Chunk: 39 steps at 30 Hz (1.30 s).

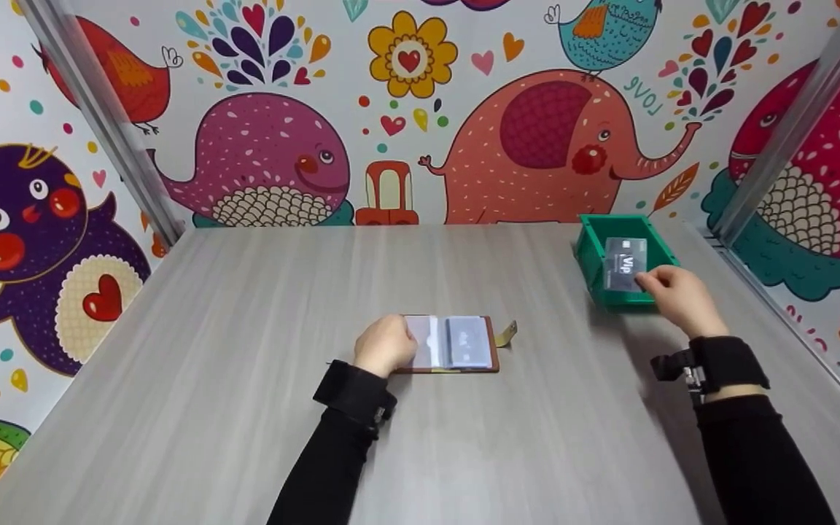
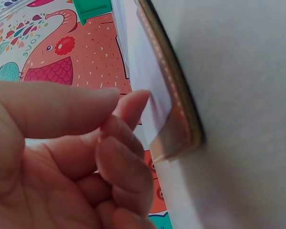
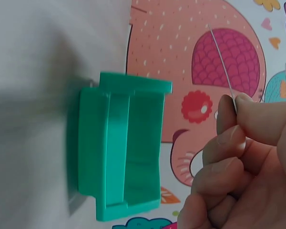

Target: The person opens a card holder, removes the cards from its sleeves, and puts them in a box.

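Observation:
Above the green bin [image 1: 602,295] at the right, my right hand [image 1: 679,295] pinches a clear plastic card [image 1: 620,259] marked "Vip". In the right wrist view the card [image 3: 222,59] appears edge-on between thumb and index finger, apart from the bin [image 3: 117,148]. A brown card holder [image 1: 494,350] lies spread out on the table, with clear sleeves and a card [image 1: 467,341] in its right side. My left hand [image 1: 383,344] is at its left side, fingers curled. In the left wrist view an index fingertip touches the pale inner page [image 2: 155,81]; nothing shows between thumb and finger.
A strap with a snap [image 1: 507,334] sticks out from the holder's right edge. The pale wood-grain table [image 1: 245,306] meets walls printed with cartoon animals. Metal posts [image 1: 110,124] stand at the back corners.

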{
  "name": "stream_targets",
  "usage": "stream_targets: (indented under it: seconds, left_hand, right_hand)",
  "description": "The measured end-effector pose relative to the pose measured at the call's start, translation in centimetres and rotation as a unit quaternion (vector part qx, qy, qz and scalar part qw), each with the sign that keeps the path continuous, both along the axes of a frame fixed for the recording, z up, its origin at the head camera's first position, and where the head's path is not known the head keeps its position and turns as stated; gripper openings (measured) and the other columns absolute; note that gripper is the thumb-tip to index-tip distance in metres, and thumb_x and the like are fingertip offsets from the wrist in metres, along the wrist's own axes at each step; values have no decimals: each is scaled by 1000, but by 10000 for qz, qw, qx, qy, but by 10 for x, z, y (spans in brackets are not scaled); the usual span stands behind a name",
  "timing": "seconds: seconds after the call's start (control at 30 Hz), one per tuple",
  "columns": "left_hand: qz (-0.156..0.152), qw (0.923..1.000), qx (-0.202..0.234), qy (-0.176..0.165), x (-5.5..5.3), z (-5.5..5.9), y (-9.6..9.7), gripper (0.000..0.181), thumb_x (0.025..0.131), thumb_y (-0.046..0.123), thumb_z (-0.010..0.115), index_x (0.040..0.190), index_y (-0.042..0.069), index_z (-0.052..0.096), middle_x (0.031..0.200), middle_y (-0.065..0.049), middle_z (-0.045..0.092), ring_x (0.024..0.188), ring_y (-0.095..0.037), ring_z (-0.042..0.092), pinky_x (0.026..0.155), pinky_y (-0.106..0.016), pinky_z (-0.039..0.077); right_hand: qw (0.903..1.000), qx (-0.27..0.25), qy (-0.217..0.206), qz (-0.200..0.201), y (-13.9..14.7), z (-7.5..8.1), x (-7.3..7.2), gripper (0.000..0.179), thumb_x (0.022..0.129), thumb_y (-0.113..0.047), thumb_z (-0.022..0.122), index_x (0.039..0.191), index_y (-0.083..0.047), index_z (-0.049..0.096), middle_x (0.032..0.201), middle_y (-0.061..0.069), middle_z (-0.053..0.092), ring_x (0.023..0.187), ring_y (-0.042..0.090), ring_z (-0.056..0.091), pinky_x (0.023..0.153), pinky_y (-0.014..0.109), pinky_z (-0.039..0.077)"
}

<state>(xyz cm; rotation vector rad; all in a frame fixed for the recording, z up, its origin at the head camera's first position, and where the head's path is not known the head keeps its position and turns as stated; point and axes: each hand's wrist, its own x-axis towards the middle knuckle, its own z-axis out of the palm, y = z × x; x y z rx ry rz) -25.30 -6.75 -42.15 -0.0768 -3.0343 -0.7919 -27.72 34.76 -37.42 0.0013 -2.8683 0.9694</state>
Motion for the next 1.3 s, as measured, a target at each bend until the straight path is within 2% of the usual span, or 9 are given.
stream_targets:
  seconds: [0.13,0.43,0.63,0.9,1.07,1.3]
  left_hand:
    - [16,10000,-15,-13,0,0,0,12,77,4,59,66,9,60,76,-4,62,68,-22,56,64,-42,49]
    - [66,9999,-58,-82,0,-1,1,10,79,6,59,70,9,61,82,-6,65,72,-24,58,68,-44,50]
    - [101,9999,-59,-105,-1,-2,0,8,79,6,59,72,8,62,82,-7,65,74,-25,60,70,-45,50]
    - [63,9999,-70,-67,-1,-2,0,9,81,6,59,73,8,61,80,-6,63,73,-25,59,69,-44,50]
    - [52,10000,-47,2,0,-1,1,10,78,6,60,69,9,60,76,-5,62,69,-24,57,65,-43,49]
    - [61,10000,-45,3,0,-1,1,8,78,6,61,71,8,62,79,-6,65,70,-24,58,67,-44,50]
  right_hand:
    - [10000,39,15,28,7,2,-1,42,106,-34,42,95,4,57,76,6,48,71,23,46,62,35,36]
    - [9997,152,121,-147,17,6,-8,41,107,-32,42,92,4,55,72,5,45,68,24,43,62,37,33]
    - [9994,192,-18,-285,18,8,-15,39,107,-31,40,90,2,53,74,7,46,69,24,44,63,38,34]
    - [9967,502,-339,-543,17,12,-24,43,107,-33,38,99,6,55,82,15,51,75,30,48,65,39,37]
    - [9911,885,-585,-808,14,14,-29,46,107,-34,39,107,9,56,88,19,53,81,35,49,67,41,40]
    - [9859,1205,-697,-933,12,13,-34,46,107,-32,40,113,11,56,97,25,57,84,37,52,69,44,42]
